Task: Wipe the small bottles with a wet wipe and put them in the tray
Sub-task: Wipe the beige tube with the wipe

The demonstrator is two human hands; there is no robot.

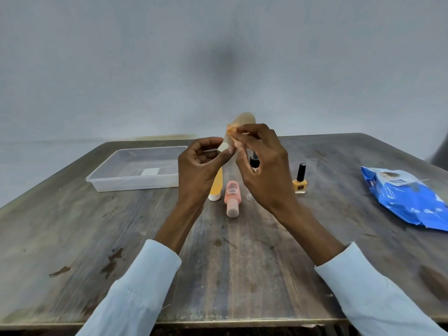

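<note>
1. A small tan bottle [243,122] is held up above the middle of the table [72,226]. Its lower end is gripped in the curled fingers of the left hand [198,166]. It is blurry, so its exact shape cannot be told.

2. A small orange-looking scrap [230,129], perhaps the wet wipe, is pinched against the bottle by the right hand [264,166]. What it is cannot be told for sure.

3. The bottle could be dropped. It is held only at one end, and a wet bottle is likely slippery. If it fell, the things below could be knocked over.

4. Below the hands, a yellow tube [216,185] and a pink bottle [232,197] are laid on the table. A black dropper bottle [254,162] is partly hidden behind the right hand. A yellow nail polish bottle [300,180] is stood upright just to the right. It looks easy to tip with a wrist or sleeve.

5. The clear tray [101,183] is set on the far left, with none of the bottles seen in it. The bottle must be carried left over the tube, so the tube might be bumped.

6. The blue wipe packet [407,200] is laid far to the right, partly off the picture. If a fresh wipe is needed, the reach would pass over the nail polish.

7. A spot could be missed where the fingers cover the bottle.
</note>
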